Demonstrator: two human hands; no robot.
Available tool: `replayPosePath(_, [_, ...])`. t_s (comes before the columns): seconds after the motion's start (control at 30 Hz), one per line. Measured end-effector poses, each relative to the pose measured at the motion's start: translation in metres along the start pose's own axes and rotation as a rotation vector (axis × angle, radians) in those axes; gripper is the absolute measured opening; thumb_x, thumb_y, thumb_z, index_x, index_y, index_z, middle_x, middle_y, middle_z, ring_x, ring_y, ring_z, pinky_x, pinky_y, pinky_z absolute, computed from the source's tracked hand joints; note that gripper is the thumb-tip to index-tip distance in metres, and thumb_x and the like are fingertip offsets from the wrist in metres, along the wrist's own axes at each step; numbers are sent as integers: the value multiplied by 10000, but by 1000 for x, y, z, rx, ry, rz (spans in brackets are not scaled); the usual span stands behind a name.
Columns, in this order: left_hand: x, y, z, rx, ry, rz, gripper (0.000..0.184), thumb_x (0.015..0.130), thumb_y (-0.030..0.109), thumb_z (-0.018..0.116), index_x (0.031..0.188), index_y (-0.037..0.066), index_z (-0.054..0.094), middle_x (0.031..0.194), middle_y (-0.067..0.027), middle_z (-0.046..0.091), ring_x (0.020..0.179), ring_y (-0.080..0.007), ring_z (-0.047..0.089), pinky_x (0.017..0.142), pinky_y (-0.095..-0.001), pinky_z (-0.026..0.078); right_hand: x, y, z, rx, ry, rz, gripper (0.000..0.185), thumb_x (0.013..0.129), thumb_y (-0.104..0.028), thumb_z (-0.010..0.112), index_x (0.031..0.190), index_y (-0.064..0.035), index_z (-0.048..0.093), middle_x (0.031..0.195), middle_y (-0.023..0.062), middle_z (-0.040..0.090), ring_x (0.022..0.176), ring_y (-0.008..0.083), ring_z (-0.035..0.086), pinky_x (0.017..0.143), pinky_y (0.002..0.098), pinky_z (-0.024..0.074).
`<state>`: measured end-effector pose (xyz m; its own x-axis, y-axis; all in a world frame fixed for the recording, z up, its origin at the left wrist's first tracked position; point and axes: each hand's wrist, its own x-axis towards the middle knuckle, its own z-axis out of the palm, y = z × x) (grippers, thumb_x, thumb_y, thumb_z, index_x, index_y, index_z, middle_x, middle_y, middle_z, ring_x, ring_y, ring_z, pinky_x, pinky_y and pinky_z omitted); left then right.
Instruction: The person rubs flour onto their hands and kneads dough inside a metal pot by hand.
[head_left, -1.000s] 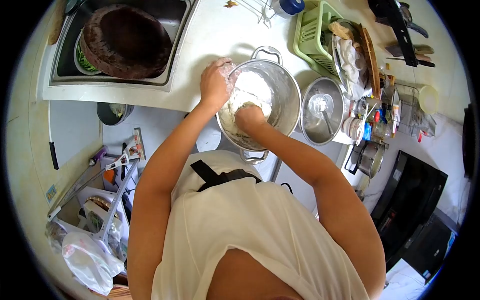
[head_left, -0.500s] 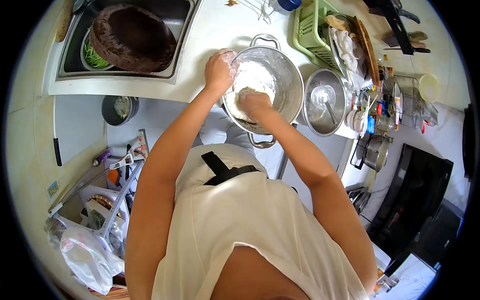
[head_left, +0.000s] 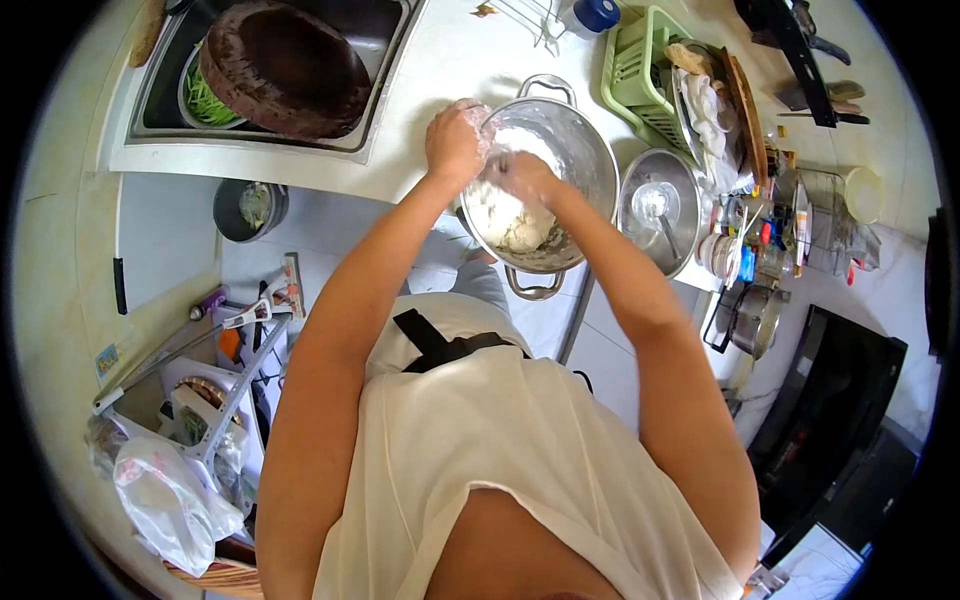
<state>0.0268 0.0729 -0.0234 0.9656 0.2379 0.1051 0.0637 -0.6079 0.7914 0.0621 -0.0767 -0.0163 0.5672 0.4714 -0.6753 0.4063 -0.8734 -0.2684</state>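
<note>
A steel pot with two loop handles stands at the counter's front edge, holding white flour and a lump of pale dough. My left hand, dusted with flour, has its fingers wrapped round the pot's left rim. Inside the pot, above the dough, my right hand is blurred by motion, and its fingers cannot be made out. Right of the pot sits a steel bowl with a spoon and some white powder in it.
A dark round board leans in the sink over a bowl of greens. Behind the bowl are a green basket and a wooden lid. A blue-lidded jar stands at the back.
My right hand has lifted off the dough and moved up towards the pot's upper left, uncovering the dough lump. My left hand stays on the rim. The camera view has shifted slightly.
</note>
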Motion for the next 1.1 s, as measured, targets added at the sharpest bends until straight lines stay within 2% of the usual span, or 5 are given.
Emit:
replayPosePath(0.23, [-2,0,0,-2,32,31,299,864,295,611,981,31,686,1101,-138,636,1026,-327,572,915,-409,434,-84,-17,11,-551,-235,-293,273,817,-241,504,792,-68,713,795,160,684,733,300,669,686,399,529])
replayPosePath(0.43, [-5,0,0,7,41,38,286,849,267,629,978,18,686,1102,-137,638,1021,-325,574,914,-407,431,-47,-1,71,-586,-72,-315,210,779,-186,538,738,-86,718,769,119,696,733,245,681,649,382,520])
replayPosePath(0.6, [-6,1,1,-26,84,43,275,851,259,626,974,21,687,1100,-131,639,1023,-325,573,920,-408,427,-31,-11,58,-666,-55,-321,218,791,-180,528,735,-94,720,785,108,702,740,231,683,639,373,519])
replayPosePath(0.97, [-2,-8,4,-8,33,76,299,866,289,608,993,31,689,1095,-133,645,1022,-318,579,919,-395,437,-46,-32,47,-334,72,-9,279,860,-134,464,947,-42,712,1035,145,685,959,255,666,752,373,530])
replayPosePath(1.1, [-3,-2,1,-7,34,45,301,864,289,608,989,28,688,1092,-143,644,1011,-332,584,916,-405,441,-89,-28,19,-349,-79,143,271,866,-266,491,920,-92,692,910,187,678,887,327,661,767,427,529])
